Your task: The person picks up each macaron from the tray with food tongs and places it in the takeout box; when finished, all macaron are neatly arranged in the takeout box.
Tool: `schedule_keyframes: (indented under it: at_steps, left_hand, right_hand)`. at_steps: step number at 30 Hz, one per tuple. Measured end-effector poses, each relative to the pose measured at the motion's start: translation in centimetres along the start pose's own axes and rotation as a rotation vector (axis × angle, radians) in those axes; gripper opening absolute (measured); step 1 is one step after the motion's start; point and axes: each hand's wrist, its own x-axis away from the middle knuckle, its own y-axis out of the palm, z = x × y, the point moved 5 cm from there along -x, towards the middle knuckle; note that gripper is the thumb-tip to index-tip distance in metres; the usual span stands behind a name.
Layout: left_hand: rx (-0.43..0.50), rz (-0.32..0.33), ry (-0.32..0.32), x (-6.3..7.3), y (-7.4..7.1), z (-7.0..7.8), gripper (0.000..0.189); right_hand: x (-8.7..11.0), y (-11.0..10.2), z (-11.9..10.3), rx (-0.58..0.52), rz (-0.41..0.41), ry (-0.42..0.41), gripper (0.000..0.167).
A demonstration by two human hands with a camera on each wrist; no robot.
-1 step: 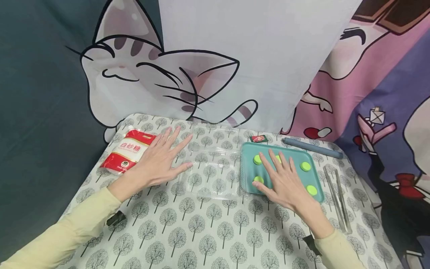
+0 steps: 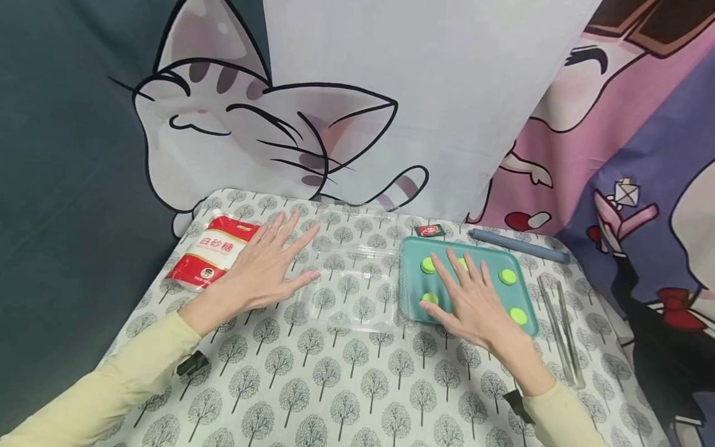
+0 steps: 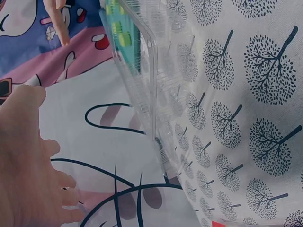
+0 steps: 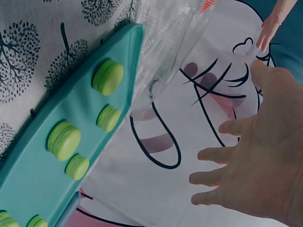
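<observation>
My left hand is held above the table with its fingers spread, between a red and white bag of white sugar and a clear plastic container. Part of the bag is hidden behind this hand. On the other side, my right hand hovers with spread fingers over a teal tray. Several green macarons sit apart on that tray, some partly covered by the hand in the head view. Neither hand holds anything. The container's lid stands raised at its far side.
Metal tongs lie to the right of the tray. Behind it are a blue-grey rod and a small red and green packet. A tree-patterned cloth covers the table, and a cartoon-printed curtain hangs beyond its far edge.
</observation>
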Motion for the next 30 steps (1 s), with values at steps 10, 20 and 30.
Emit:
schedule_keyframes:
  at_steps: [10,20,30]
  left_hand:
    - [-0.002,0.007,0.004,0.5,-0.1,0.3,0.080]
    - [0.011,0.010,-0.011,1.3,0.4,0.1,0.079]
    - [0.106,0.010,-0.087,2.8,1.8,-0.9,0.080]
  right_hand:
    - [0.3,-1.0,0.4,-0.005,0.019,0.024,0.089]
    - [1.1,-1.5,1.5,-0.020,0.019,0.052,0.088]
    - [2.4,-1.9,3.6,-0.052,0.037,0.122,0.088]
